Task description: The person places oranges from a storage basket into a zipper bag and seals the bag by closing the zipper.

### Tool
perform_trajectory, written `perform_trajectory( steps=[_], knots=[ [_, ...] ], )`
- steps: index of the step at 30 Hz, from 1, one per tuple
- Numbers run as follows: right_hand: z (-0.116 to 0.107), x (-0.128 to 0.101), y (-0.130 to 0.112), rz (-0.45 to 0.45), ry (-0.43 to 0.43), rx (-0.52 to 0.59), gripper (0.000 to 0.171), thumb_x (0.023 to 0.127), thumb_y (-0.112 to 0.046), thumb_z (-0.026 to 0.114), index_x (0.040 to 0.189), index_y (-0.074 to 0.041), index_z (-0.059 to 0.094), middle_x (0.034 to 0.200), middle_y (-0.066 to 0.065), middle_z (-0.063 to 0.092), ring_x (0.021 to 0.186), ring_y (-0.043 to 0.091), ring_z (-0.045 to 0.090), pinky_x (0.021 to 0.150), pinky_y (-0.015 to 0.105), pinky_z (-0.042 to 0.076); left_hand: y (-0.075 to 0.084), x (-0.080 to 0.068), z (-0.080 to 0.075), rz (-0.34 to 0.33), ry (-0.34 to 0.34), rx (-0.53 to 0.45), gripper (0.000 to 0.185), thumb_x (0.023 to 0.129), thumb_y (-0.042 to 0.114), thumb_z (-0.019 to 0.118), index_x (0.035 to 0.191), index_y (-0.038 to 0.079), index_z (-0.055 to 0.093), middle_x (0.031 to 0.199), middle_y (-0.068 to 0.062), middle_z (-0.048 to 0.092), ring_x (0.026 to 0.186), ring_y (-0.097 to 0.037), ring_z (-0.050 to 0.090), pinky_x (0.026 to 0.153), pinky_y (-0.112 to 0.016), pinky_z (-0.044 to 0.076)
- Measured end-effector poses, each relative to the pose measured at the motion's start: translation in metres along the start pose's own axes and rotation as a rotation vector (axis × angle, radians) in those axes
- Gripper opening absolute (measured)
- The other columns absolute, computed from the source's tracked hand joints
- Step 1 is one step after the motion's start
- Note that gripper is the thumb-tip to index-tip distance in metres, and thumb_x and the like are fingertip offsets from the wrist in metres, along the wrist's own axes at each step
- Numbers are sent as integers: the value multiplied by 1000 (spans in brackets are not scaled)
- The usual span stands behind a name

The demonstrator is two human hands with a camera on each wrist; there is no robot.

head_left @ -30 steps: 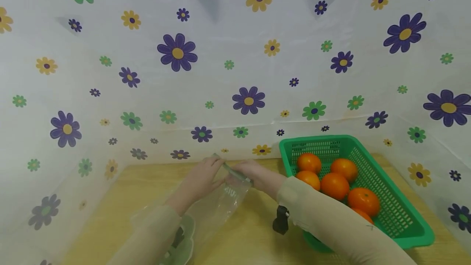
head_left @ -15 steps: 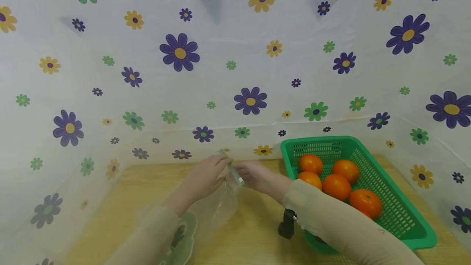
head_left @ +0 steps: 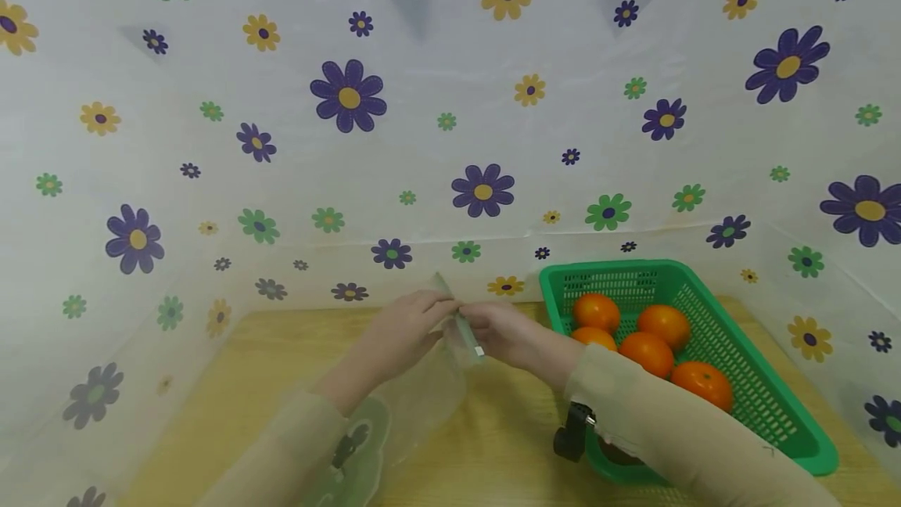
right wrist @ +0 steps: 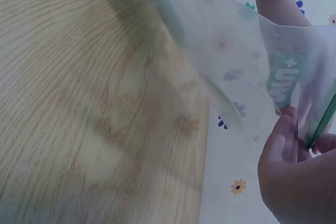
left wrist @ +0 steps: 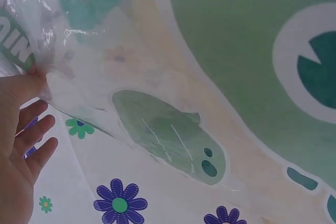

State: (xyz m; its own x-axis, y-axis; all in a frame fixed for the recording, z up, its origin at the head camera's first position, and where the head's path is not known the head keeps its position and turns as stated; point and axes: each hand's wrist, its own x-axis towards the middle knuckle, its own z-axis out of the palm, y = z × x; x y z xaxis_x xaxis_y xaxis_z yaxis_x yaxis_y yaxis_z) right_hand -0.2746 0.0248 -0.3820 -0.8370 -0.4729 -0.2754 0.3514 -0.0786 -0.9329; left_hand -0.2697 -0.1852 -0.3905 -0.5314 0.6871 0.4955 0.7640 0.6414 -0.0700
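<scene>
Fingers [head_left: 450,310] pinching bag [head_left: 422,390] rim

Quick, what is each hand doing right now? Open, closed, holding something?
Left hand: pinches the top edge of the clear plastic bag.
Right hand: pinches the same bag at its green zip strip.

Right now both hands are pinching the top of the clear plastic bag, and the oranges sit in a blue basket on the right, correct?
Not quite: the basket is green, as the head view shows. Both the left hand and right hand do pinch the clear plastic bag, and the oranges sit right.
</scene>
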Motion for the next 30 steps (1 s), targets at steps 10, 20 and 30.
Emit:
perform_trajectory(
  steps=[10,20,30],
  knots=[
    [-5,-23,-8,-48,-12,53,46,114,-16,43,155,2,48,142,10,67,113,12,69,126,45,39,7,13,-15,61,57,-83,50,85,6,87,132,8,70,131,-8,72,122,-24,70,106,-35,58],
    [-9,-39,-10,-93,10,53,42,110,-6,51,149,8,53,129,6,73,108,10,73,107,31,55,19,18,-25,159,104,-97,44,83,1,87,125,5,74,126,-10,75,118,-25,73,104,-34,59],
    [-16,-48,-17,-72,-15,104,27,108,-3,54,126,-2,73,110,-3,77,98,10,77,93,24,61,27,20,-30,119,81,-118,48,83,8,90,127,7,72,128,-8,72,117,-24,71,102,-34,60]
  ],
)
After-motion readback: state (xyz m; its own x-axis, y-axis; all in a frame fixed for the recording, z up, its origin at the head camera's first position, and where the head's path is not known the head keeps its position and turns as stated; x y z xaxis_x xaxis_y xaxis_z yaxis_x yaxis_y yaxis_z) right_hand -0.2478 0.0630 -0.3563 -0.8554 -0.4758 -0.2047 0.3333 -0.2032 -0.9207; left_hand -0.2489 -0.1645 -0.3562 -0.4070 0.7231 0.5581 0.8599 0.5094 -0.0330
